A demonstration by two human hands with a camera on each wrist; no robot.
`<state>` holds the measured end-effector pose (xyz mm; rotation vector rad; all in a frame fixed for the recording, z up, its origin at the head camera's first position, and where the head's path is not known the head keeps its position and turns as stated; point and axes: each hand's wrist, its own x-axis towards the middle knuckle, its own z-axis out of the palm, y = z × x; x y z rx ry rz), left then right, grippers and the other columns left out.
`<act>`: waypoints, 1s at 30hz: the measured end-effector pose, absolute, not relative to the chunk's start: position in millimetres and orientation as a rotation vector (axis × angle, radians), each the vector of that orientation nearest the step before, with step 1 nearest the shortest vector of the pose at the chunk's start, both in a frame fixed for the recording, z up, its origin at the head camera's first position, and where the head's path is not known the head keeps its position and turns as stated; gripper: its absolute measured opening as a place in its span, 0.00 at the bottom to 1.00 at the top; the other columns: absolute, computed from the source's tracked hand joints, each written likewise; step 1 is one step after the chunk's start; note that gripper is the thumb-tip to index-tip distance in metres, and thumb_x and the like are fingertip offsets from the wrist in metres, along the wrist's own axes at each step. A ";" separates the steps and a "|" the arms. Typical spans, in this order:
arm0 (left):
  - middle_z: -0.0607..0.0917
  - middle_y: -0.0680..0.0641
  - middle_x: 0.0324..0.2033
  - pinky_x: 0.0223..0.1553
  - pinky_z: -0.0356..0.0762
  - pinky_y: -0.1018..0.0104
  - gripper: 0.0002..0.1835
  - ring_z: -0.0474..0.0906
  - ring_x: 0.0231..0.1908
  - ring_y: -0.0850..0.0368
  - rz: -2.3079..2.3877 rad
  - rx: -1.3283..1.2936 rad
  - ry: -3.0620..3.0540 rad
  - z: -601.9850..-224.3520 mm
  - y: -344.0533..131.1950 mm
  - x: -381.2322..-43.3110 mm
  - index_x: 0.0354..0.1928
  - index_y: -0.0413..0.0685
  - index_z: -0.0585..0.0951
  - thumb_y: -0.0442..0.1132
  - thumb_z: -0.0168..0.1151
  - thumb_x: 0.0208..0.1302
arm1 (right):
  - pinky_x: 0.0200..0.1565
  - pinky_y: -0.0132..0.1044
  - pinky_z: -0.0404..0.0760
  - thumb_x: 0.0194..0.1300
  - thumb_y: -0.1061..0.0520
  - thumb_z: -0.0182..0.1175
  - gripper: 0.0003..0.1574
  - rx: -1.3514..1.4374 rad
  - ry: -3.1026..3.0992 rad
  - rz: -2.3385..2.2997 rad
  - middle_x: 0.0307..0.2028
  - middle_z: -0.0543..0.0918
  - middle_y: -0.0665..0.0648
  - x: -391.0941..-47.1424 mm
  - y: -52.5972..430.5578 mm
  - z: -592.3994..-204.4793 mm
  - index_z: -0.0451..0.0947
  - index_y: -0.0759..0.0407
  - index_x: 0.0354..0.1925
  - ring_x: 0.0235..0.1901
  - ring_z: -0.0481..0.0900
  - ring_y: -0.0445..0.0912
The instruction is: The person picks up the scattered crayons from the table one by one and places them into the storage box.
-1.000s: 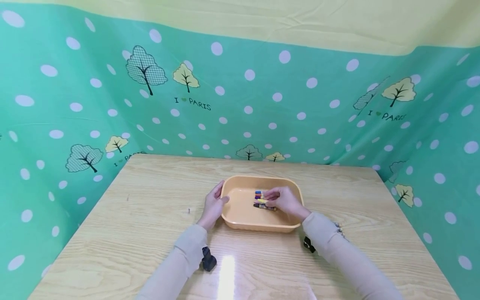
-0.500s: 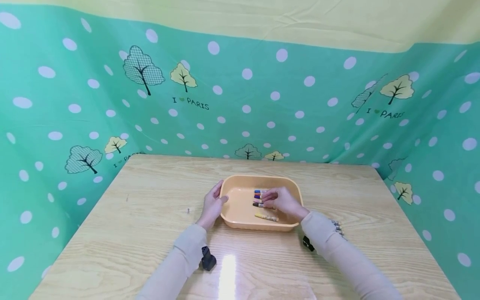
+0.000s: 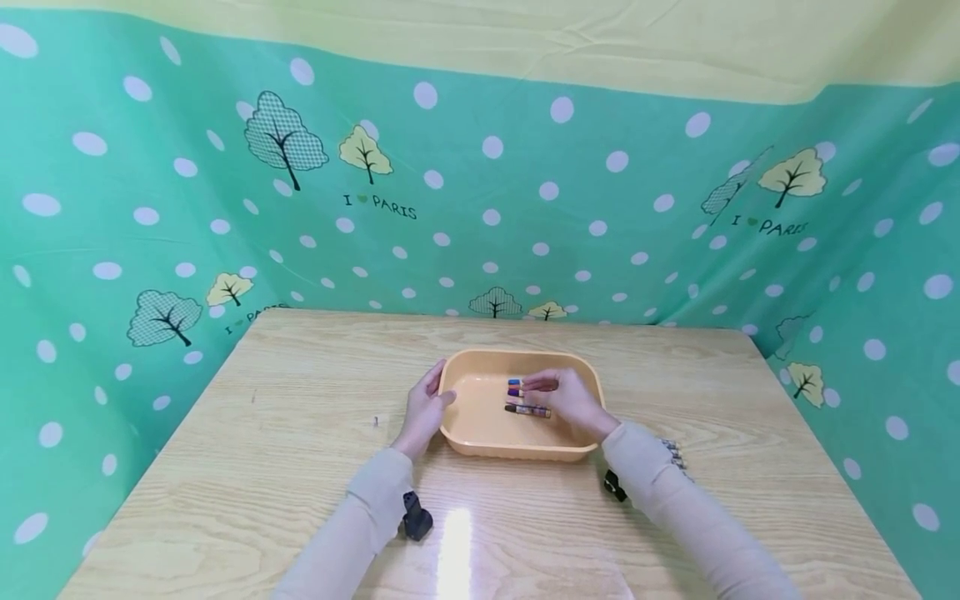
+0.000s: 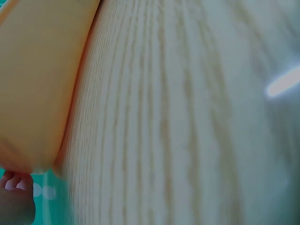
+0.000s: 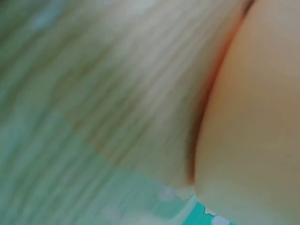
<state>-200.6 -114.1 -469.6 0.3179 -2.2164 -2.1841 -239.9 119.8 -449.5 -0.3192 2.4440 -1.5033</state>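
Observation:
A shallow peach-coloured plastic tray [image 3: 480,429] sits on the table in front of me. At its left end my left hand [image 3: 423,412] grips the rim, thumb over the edge and fingers outside. In the left wrist view its curled fingertips [image 4: 18,180] meet the outer wall. My right hand [image 3: 570,402] reaches into the tray, thumb and bent fingers pinching at a small row of crayons. Blue, orange and purple tips [image 3: 514,388] poke out left of the fingers. A dark-tipped crayon [image 3: 531,411] lies nearest to me, just below the thumb; the others are mostly hidden by the hand.
Beside the right sleeve, several more small sticks [image 3: 672,452] lie partly hidden on the table [image 3: 315,383]. A tiny bit of something [image 3: 377,422] rests left of the tray. Dark camera mounts [image 3: 416,518] hang at both wrists. A green dotted cloth [image 3: 495,217] stands behind.
The yellow crayon, held by the right hand at first and then lying near the tray's front, is now out of sight. The right hand stays over the crayons; the left hand keeps its grip.

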 end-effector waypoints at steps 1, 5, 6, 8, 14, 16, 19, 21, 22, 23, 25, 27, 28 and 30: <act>0.62 0.40 0.67 0.65 0.63 0.57 0.35 0.59 0.65 0.46 -2.184 0.314 -2.217 -469.6 -113.7 -200.8 0.68 0.47 0.59 0.25 0.51 0.57 | 0.44 0.33 0.83 0.53 0.64 0.64 0.17 -0.324 2.437 -1.537 0.40 0.85 0.59 -239.0 121.5 -446.9 0.80 0.64 0.44 0.39 0.82 0.45; 0.62 0.41 0.66 0.65 0.64 0.58 0.35 0.59 0.66 0.47 -2.185 0.313 -2.223 -470.8 -113.3 -201.4 0.68 0.49 0.59 0.26 0.51 0.57 | 0.45 0.33 0.82 0.54 0.64 0.63 0.19 -0.359 2.417 -1.660 0.43 0.83 0.63 -235.7 131.8 -433.6 0.77 0.68 0.47 0.39 0.83 0.45; 0.62 0.41 0.66 0.65 0.64 0.58 0.35 0.59 0.65 0.47 -2.181 0.317 -2.226 -471.2 -113.6 -201.4 0.68 0.49 0.60 0.26 0.51 0.57 | 0.46 0.33 0.82 0.55 0.64 0.62 0.20 -0.369 2.413 -1.676 0.44 0.83 0.63 -234.8 134.9 -430.4 0.77 0.69 0.48 0.40 0.83 0.45; 0.62 0.41 0.67 0.65 0.64 0.57 0.35 0.59 0.65 0.47 -2.179 0.328 -2.228 -471.7 -114.3 -201.5 0.68 0.49 0.60 0.26 0.51 0.57 | 0.46 0.32 0.82 0.55 0.64 0.62 0.21 -0.381 2.417 -1.675 0.44 0.83 0.63 -232.0 141.0 -423.9 0.76 0.69 0.48 0.40 0.82 0.45; 0.60 0.42 0.67 0.65 0.63 0.58 0.35 0.59 0.66 0.48 -2.181 0.350 -2.251 -470.2 -115.2 -201.6 0.68 0.51 0.59 0.27 0.51 0.58 | 0.46 0.28 0.81 0.56 0.59 0.63 0.22 -0.363 2.455 -1.667 0.47 0.81 0.64 -220.9 173.6 -413.0 0.76 0.66 0.50 0.41 0.82 0.38; 0.60 0.43 0.67 0.65 0.63 0.59 0.35 0.58 0.66 0.48 -2.182 0.350 -2.253 -470.0 -115.5 -202.2 0.68 0.51 0.59 0.27 0.51 0.58 | 0.46 0.25 0.80 0.56 0.58 0.63 0.24 -0.334 2.478 -1.670 0.48 0.81 0.64 -218.4 191.9 -411.8 0.76 0.66 0.51 0.40 0.81 0.33; 0.60 0.42 0.68 0.66 0.62 0.58 0.35 0.58 0.66 0.48 -2.182 0.344 -2.255 -470.8 -115.8 -202.9 0.68 0.51 0.59 0.26 0.51 0.58 | 0.44 0.24 0.80 0.57 0.54 0.63 0.26 -0.291 2.546 -1.638 0.48 0.81 0.63 -214.6 220.2 -412.0 0.75 0.65 0.52 0.39 0.80 0.31; 0.60 0.43 0.68 0.65 0.63 0.59 0.34 0.58 0.66 0.49 -2.176 0.352 -2.261 -470.5 -115.5 -202.7 0.68 0.51 0.59 0.26 0.51 0.58 | 0.43 0.24 0.81 0.57 0.53 0.63 0.27 -0.271 2.593 -1.608 0.47 0.82 0.61 -212.0 237.6 -416.5 0.75 0.65 0.53 0.39 0.80 0.31; 0.60 0.43 0.68 0.65 0.63 0.59 0.34 0.58 0.66 0.49 -2.176 0.354 -2.264 -470.6 -115.7 -202.5 0.68 0.52 0.59 0.26 0.51 0.58 | 0.42 0.24 0.81 0.57 0.53 0.63 0.26 -0.257 2.611 -1.594 0.47 0.82 0.60 -211.4 245.5 -420.6 0.75 0.65 0.52 0.39 0.80 0.31; 0.60 0.43 0.68 0.65 0.63 0.59 0.34 0.58 0.66 0.49 -2.174 0.351 -2.266 -470.5 -115.9 -202.2 0.68 0.51 0.59 0.27 0.51 0.58 | 0.41 0.24 0.82 0.57 0.53 0.63 0.26 -0.250 2.620 -1.579 0.46 0.83 0.59 -209.9 252.7 -423.7 0.75 0.65 0.52 0.38 0.80 0.31; 0.60 0.44 0.68 0.66 0.63 0.59 0.34 0.58 0.66 0.49 -2.174 0.351 -2.268 -470.4 -116.2 -202.0 0.68 0.51 0.59 0.27 0.51 0.58 | 0.40 0.23 0.81 0.58 0.55 0.62 0.25 -0.237 2.636 -1.538 0.46 0.83 0.59 -208.1 265.7 -431.7 0.75 0.66 0.52 0.38 0.80 0.31; 0.60 0.44 0.68 0.66 0.63 0.60 0.34 0.58 0.66 0.50 -2.174 0.353 -2.269 -470.7 -116.1 -202.1 0.68 0.52 0.59 0.28 0.51 0.58 | 0.41 0.24 0.82 0.57 0.57 0.63 0.25 -0.237 2.638 -1.492 0.47 0.82 0.62 -207.0 276.1 -439.7 0.75 0.68 0.52 0.39 0.80 0.32; 0.60 0.44 0.68 0.66 0.62 0.59 0.34 0.57 0.67 0.49 -2.176 0.343 -2.266 -470.8 -116.1 -202.1 0.68 0.51 0.59 0.27 0.51 0.58 | 0.41 0.24 0.81 0.57 0.58 0.63 0.25 -0.224 2.639 -1.460 0.47 0.82 0.62 -206.4 280.7 -443.5 0.75 0.68 0.52 0.39 0.81 0.32; 0.60 0.43 0.68 0.66 0.62 0.58 0.35 0.57 0.67 0.49 -2.178 0.339 -2.257 -471.2 -115.7 -202.2 0.68 0.50 0.59 0.27 0.51 0.58 | 0.44 0.25 0.81 0.56 0.56 0.63 0.26 -0.206 2.631 -1.381 0.48 0.81 0.63 -205.9 288.0 -449.8 0.74 0.67 0.52 0.41 0.80 0.34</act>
